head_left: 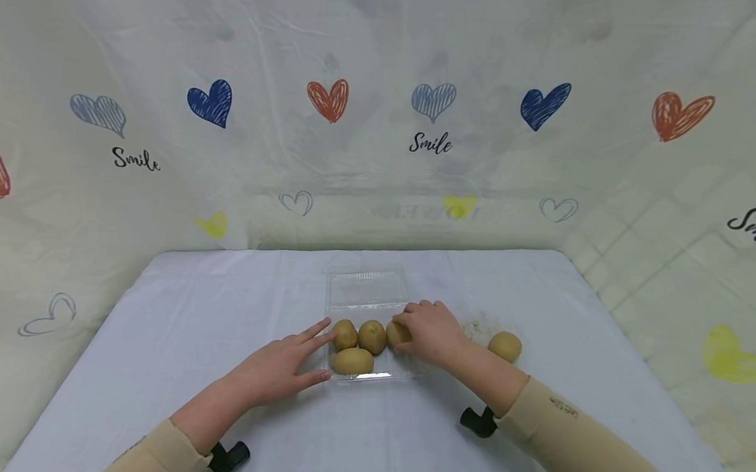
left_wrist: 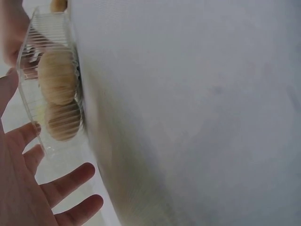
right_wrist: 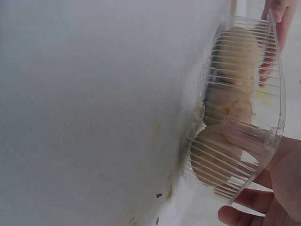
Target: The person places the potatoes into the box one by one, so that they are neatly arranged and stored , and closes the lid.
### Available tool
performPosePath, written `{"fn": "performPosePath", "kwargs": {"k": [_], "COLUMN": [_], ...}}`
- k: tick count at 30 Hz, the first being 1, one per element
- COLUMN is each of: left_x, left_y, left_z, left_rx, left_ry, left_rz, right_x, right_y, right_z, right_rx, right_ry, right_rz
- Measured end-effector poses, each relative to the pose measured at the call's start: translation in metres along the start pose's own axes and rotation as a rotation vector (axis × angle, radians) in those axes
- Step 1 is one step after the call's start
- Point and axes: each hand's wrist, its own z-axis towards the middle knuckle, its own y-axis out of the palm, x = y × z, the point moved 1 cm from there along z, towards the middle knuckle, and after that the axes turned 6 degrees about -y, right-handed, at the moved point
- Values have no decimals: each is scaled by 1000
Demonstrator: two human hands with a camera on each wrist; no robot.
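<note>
- Step in hand, as I judge it: settling a tan oval potato [head_left: 397, 332] into a clear, ribbed plastic clamshell box [head_left: 376, 377]; seen from the person's seat, its lid lies open toward 12 o'clock.
- That potato is within the box, at 2 o'clock; the right hand [head_left: 433, 334] pinches it between thumb and fingers.
- The left hand [head_left: 279, 368], fingers spread and gripping nothing, is at the box's 9 o'clock side.
- Three other tan potatoes lie inside: one at 10 o'clock [head_left: 345, 334], one near 12 [head_left: 372, 337], one at 7 [head_left: 353, 361].
- A loose round tan potato [head_left: 505, 346] sits outside, at 3 o'clock, under the right forearm's far side.
- The next move probably calls for releasing the pinched potato, then fetching the loose one for the bare floor at 5 o'clock.
</note>
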Motion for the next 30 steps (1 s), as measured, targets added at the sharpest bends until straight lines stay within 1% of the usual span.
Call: {"fn": "performPosePath", "kwargs": {"k": [5,11,21,24,27,30], "left_x": [0,0,2,2,3,3], "left_y": [0,-1,-1,-2,-3,-3], "left_z": [0,0,-1,0,-1,-1], "left_rx": [-2,-8,1,-2,-6,-6], "left_ry": [-3,-5,0,1,-1,-1], "left_rz": [1,-2,-4,-7,-10,-9], "right_x": [2,5,20,25,31,37], "right_y": [1,-3,-13,-17,-20,-23], "right_z": [-2,-6,-17,-22,-27,-33], "right_rx": [17,65,115,138,136,105], "right_ry": [2,-45,-46,-57,-52,-35], "right_rz": [37,67,183,194,204,228]}}
